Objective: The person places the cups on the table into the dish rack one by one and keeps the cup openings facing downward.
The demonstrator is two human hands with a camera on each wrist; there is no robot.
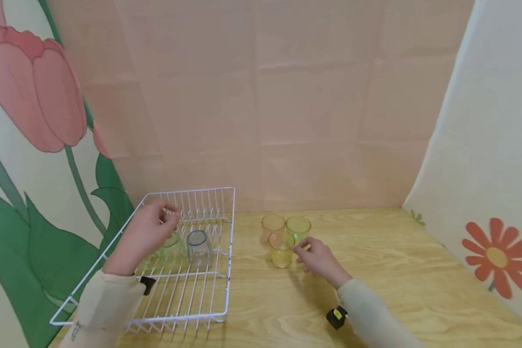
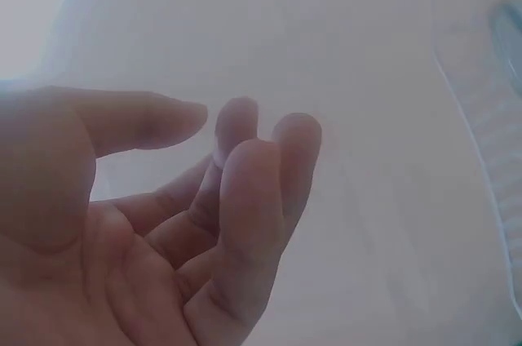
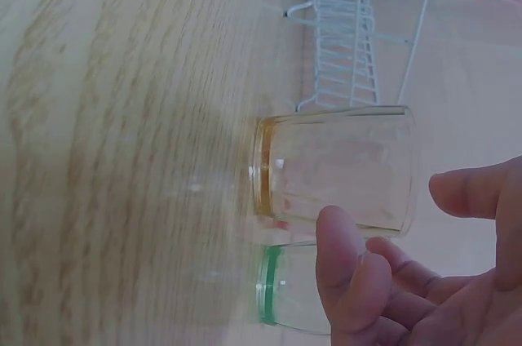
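Observation:
My left hand [image 1: 150, 232] hovers over the left part of a white wire dish rack [image 1: 228, 270], fingers loosely bent and holding nothing; the left wrist view shows a gap between thumb and fingers. Below it in the rack, a clear green glass [image 1: 172, 249] and a blue-grey glass [image 1: 199, 249] stand upside down. My right hand [image 1: 319, 258] is at the right side of a yellow glass [image 1: 281, 251], which stands upright on the table. In the right wrist view its thumb and fingers are spread near the yellow glass's rim; contact is unclear. Behind stand an orange-pink glass [image 1: 272, 223] and a green glass [image 1: 299, 225].
The wood-grain table [image 1: 396, 280] carries the rack on the left and the three upright glasses near its middle. A pink-brown cloth wall [image 1: 313, 106] rises at the back. Flower-printed cloths border the left and right sides.

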